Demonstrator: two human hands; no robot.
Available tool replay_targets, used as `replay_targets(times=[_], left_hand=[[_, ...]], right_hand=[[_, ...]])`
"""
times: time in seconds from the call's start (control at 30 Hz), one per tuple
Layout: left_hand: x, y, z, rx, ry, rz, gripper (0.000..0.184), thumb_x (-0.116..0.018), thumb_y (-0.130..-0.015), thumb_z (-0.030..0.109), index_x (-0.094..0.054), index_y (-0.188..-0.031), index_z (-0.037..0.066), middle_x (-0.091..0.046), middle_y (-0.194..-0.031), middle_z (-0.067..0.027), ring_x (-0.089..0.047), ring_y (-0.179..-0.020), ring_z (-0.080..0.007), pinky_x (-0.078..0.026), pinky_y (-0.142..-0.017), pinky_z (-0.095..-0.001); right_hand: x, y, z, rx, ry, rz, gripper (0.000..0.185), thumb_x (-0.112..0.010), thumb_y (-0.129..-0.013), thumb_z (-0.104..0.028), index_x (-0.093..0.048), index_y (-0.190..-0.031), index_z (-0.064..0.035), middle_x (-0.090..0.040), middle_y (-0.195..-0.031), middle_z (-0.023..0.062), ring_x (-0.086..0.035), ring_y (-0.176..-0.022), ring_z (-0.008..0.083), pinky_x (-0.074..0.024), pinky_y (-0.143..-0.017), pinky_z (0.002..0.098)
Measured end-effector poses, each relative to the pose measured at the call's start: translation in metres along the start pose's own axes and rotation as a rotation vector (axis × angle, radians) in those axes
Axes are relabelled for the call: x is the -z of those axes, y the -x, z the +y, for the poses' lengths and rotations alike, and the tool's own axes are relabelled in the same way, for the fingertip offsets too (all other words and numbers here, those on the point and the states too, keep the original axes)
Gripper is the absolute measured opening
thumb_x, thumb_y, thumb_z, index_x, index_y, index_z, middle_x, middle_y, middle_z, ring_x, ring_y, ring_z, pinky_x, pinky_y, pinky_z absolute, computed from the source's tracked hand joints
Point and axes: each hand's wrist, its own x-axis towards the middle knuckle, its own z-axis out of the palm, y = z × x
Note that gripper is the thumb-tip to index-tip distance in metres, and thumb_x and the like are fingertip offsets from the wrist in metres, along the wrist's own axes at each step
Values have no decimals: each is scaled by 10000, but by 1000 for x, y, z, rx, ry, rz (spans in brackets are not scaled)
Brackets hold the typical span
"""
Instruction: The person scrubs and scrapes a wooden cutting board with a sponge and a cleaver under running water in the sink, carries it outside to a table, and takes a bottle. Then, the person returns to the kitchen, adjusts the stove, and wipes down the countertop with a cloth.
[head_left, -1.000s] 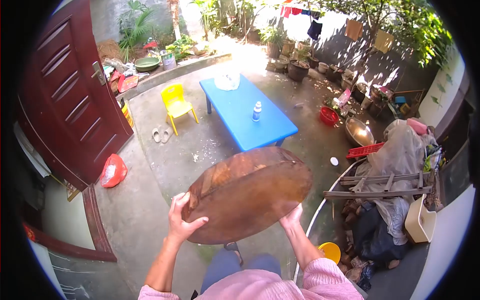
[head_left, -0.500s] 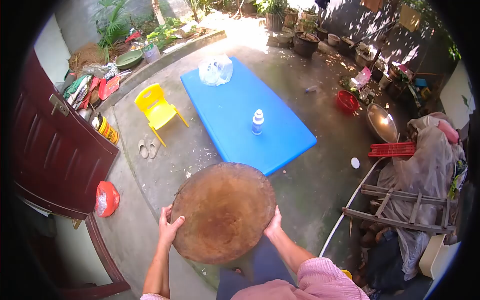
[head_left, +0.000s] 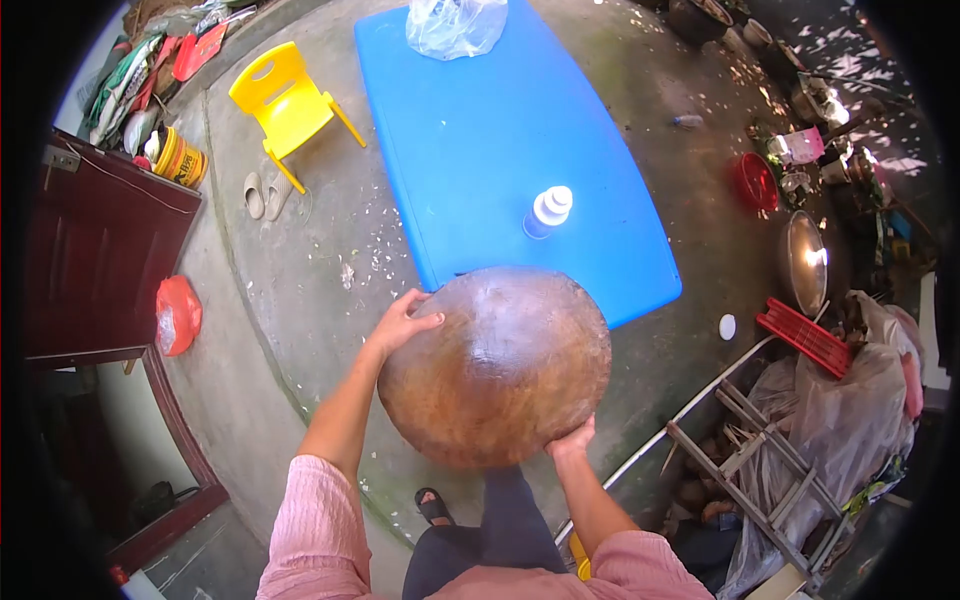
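A large round wooden chopping board (head_left: 490,370), brown and darkly stained, is held out in front of my body. My left hand (head_left: 403,322) grips its left edge, thumb on the upper face and fingers hidden beneath. At the lower right rim my right hand (head_left: 572,440) holds it from the side and below, with its fingers mostly out of sight. The board's far edge overlaps the near end of a blue table (head_left: 480,130) in this view; I cannot tell whether they touch. On that table stand a white bottle (head_left: 547,212) and a clear plastic bag (head_left: 455,28).
Left of the table are a yellow chair (head_left: 290,105) and a pair of slippers (head_left: 265,197). A red bag (head_left: 178,316) sits by the dark door (head_left: 110,240). To the right lie a wooden ladder (head_left: 745,455), a red crate (head_left: 805,335), a metal pan (head_left: 804,262) and a white pipe (head_left: 690,405).
The board has come closer to the blue table and turned, its face now catching light. My left hand has shifted toward its upper left edge, and my view has tilted down.
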Motion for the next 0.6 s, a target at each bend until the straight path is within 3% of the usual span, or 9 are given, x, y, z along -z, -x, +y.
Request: replay_targets(times=[0.13,0.23,0.33,0.37,0.47,0.5,0.53,0.57,0.6], left_hand=[[3,-52,4,68,-56,-112,629,-772,-749,469,-597,-1245,125,-599,-1207,-191,-579,-1122,-291,-465,-930,-411],[0,-71,-4,63,-259,-6,606,-725,-790,486,-592,-1276,148,-559,-1275,-198,-554,-1178,-298,-453,-966,-403],[6,-50,5,-9,-98,86,517,-697,-841,409,-592,-1280,157,-539,-1304,-196,-511,-1238,-312,-423,-1013,-401],[4,-37,5,-100,65,236,510,-686,-870,340,-561,-1305,104,-523,-1332,-198,-468,-1283,-310,-392,-1044,-409],[-15,7,-49,-58,342,789,562,-689,-876,289,-503,-1331,18,-505,-1347,-216,-458,-1282,-316,-379,-1050,-413],[-27,31,-68,77,387,886,662,-698,-865,311,-428,-1361,-35,-499,-1334,-249,-464,-1263,-317,-383,-1040,-417],[-45,51,-102,265,523,891,716,-708,-848,329,-391,-1372,-42,-497,-1314,-273,-468,-1247,-333,-386,-1035,-417],[-68,74,-122,424,545,872,727,-715,-844,342,-358,-1373,-5,-533,-1246,-205,-511,-1164,-254,-424,-990,-355],[-96,94,-132,547,519,812,770,-715,-823,405,-360,-1362,-14,-516,-1269,-215,-534,-1151,-282,-427,-993,-364]], right_hand=[[-36,7,-1,-29,-19,12,691,-276,-928,-583,-384,-1465,-161,-354,-1529,68,-309,-1405,333,-232,-1134,567],[-29,-12,5,-4,-35,-62,674,-258,-935,-554,-366,-1473,-163,-336,-1538,73,-308,-1404,345,-235,-1126,582],[-31,-20,8,-42,-71,-144,693,-268,-932,-590,-364,-1472,-168,-330,-1537,86,-308,-1401,335,-238,-1132,561],[-32,-17,3,-60,-87,-152,705,-277,-929,-612,-366,-1471,-170,-331,-1536,92,-308,-1399,329,-238,-1136,550],[-39,-8,-22,-8,331,292,713,-304,-938,-623,-354,-1474,-156,-321,-1539,95,-281,-1412,317,-200,-1151,527],[-47,6,-36,220,598,306,742,-387,-940,-616,-339,-1474,-103,-318,-1533,119,-277,-1408,298,-185,-1157,484],[-23,-28,-59,555,676,287,691,-500,-952,-505,-363,-1445,-40,-351,-1497,142,-344,-1355,283,-249,-1128,456],[-66,-11,-79,829,907,228,610,-582,-954,-349,-391,-1403,17,-394,-1446,155,-413,-1282,270,-322,-1082,420],[-99,-14,-92,971,960,117,543,-613,-945,-249,-418,-1383,7,-432,-1398,136,-462,-1220,258,-385,-1022,397]])
